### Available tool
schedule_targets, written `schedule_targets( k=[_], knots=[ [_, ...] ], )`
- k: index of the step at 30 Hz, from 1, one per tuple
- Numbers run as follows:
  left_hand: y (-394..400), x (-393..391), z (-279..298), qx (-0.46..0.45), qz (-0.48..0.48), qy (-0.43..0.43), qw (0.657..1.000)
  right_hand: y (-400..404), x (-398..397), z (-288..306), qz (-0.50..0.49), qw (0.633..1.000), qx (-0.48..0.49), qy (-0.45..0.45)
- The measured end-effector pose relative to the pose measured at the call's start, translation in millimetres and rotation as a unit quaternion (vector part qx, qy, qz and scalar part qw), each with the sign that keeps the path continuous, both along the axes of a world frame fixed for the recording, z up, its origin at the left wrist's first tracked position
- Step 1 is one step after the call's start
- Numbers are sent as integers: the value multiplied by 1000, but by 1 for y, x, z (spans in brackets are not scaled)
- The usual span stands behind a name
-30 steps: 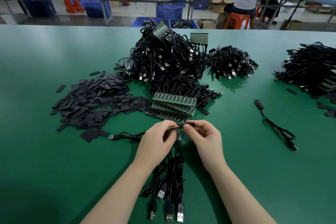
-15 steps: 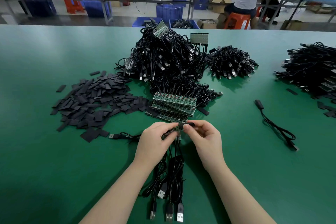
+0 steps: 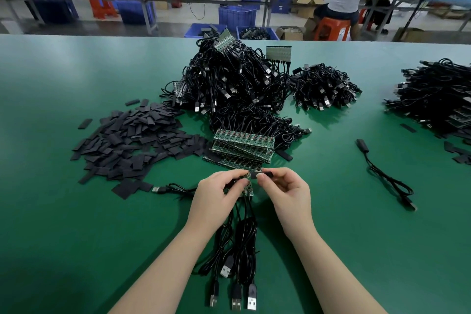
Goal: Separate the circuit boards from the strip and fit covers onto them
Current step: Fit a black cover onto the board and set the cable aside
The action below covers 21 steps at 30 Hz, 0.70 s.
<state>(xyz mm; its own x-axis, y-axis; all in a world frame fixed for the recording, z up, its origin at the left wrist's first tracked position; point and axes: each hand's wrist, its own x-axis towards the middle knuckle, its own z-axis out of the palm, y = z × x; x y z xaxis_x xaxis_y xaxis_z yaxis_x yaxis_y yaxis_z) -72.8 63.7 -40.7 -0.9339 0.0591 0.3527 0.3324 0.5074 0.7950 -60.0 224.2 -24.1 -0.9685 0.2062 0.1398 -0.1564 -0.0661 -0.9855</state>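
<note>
The left hand [image 3: 216, 192] pinches a short green circuit-board strip [image 3: 246, 190] above the green table [image 3: 76, 237]; the right hand [image 3: 283, 190] pinches a small black sleeve cover [image 3: 262, 174] at the strip's end. Best to keep the strip steady and slide the cover on squarely.

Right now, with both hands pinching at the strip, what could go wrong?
1. The right hand pinches a black cover at its tip; it might slip off.
2. The left hand grips the board strip over dangling cables; their pull could twist the strip.
3. The stacked strips lie close behind and may get knocked.
</note>
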Motion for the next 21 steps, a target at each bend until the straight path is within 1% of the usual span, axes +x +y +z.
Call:
schedule_targets(
  k=[7,11,16,21],
  knots=[
    [0,2,3,15,-17,-2,1000,-1,1,-1,-3,1000,28,9],
    [0,2,5,24,-24,-1,999,1,0,0,12,999,40,-12],
    [-1,1,3,43,-31,-20,998,6,0,3,49,998,39,-29],
    [0,2,3,34,-44,-21,998,12,-1,6,88,994,36,-45]
  ],
)
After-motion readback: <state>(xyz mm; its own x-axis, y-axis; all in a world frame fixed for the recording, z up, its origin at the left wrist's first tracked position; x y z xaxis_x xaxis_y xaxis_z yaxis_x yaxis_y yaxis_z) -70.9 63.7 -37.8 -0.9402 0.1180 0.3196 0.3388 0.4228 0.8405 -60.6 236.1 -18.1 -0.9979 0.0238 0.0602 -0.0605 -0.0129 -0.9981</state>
